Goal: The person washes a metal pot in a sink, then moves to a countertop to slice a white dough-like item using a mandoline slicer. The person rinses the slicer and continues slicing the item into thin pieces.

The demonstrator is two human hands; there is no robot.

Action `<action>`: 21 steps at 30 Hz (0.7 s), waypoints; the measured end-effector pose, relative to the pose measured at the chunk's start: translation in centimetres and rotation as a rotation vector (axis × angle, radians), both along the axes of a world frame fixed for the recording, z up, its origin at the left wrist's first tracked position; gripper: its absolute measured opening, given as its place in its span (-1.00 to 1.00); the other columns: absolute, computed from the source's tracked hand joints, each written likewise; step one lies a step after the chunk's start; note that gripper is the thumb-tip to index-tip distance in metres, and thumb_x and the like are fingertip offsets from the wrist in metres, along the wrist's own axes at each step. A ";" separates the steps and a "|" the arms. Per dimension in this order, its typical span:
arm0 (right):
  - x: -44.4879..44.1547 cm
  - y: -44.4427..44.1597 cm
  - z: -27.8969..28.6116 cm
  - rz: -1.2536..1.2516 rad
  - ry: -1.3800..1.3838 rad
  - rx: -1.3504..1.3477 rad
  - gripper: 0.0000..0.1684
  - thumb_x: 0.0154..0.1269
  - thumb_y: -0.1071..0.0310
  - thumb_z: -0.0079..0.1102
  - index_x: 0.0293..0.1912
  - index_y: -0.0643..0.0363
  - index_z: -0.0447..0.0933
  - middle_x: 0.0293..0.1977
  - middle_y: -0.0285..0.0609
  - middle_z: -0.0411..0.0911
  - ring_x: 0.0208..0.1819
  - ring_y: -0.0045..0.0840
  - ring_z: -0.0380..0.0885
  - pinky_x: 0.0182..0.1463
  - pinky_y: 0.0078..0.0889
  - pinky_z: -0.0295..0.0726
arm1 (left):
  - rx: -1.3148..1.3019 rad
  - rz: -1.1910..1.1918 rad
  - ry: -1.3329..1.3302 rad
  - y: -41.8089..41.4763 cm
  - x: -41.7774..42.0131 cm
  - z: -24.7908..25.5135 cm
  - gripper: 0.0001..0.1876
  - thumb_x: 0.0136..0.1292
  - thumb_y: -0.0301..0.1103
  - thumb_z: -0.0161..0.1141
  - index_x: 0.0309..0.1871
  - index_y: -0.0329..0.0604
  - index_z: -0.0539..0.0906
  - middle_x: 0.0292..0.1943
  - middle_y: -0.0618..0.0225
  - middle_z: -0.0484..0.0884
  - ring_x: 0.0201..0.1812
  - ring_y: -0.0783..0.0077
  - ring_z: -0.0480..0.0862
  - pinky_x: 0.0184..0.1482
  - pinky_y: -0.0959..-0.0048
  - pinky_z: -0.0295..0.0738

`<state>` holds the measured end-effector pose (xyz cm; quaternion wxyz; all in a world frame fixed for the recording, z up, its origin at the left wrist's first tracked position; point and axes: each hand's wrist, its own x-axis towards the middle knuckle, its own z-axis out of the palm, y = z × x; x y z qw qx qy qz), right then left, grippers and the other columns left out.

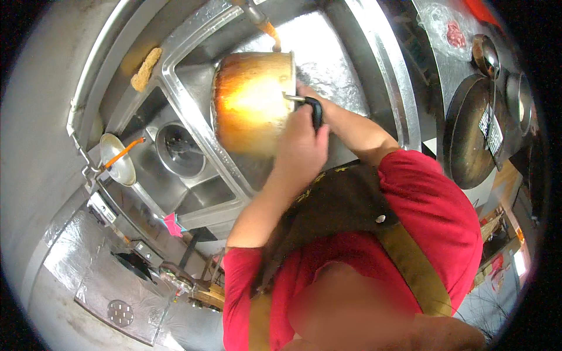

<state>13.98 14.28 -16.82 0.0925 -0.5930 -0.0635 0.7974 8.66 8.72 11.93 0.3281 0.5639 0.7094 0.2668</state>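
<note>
A metal pot with a browned, scorched side lies tipped in the sink basin, its mouth facing right. My left hand grips the pot by its black side handle, and is somewhat blurred. My right hand is at the pot's mouth, just beyond the handle. Its fingers are mostly hidden behind the rim, so whether they hold anything does not show. The faucet reaches in from above, and its brownish end hangs just over the pot. Inside the pot is out of sight.
A brown scrubbing pad rests on the sink ledge. The left basin holds a round metal vessel; a shallow metal pan is beside it. To the right are a large dark pan, a slotted turner and a ladle.
</note>
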 end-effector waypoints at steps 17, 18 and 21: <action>3.9 10.1 13.7 0.570 -0.318 1.540 -0.27 0.14 0.00 0.37 0.16 0.27 0.42 0.11 -0.01 0.48 0.23 -0.32 0.40 0.29 -0.26 0.36 | -0.262 0.586 -0.485 -2.2 -7.9 -4.0 -0.79 0.29 -0.33 0.23 -0.13 -0.29 0.57 -0.47 0.42 0.57 -0.54 0.64 0.51 -0.52 0.56 0.41; 1.9 10.6 14.1 0.580 -0.201 1.457 -0.34 0.17 0.03 0.35 0.13 0.26 0.44 0.07 -0.05 0.51 0.19 -0.36 0.43 0.26 -0.27 0.39 | -0.243 0.661 -0.587 -2.4 -8.0 -4.6 -0.82 0.32 -0.33 0.21 -0.16 -0.24 0.56 -0.51 0.45 0.54 -0.57 0.64 0.48 -0.54 0.58 0.36; -1.3 10.6 14.5 0.558 0.169 1.174 -0.54 0.26 0.17 0.29 0.05 0.24 0.49 -0.06 -0.15 0.58 0.07 -0.47 0.51 0.17 -0.30 0.47 | -0.140 0.740 -0.727 -3.3 -8.9 -6.0 -0.84 0.35 -0.32 0.18 -0.20 -0.21 0.53 -0.54 0.47 0.51 -0.60 0.64 0.44 -0.55 0.61 0.31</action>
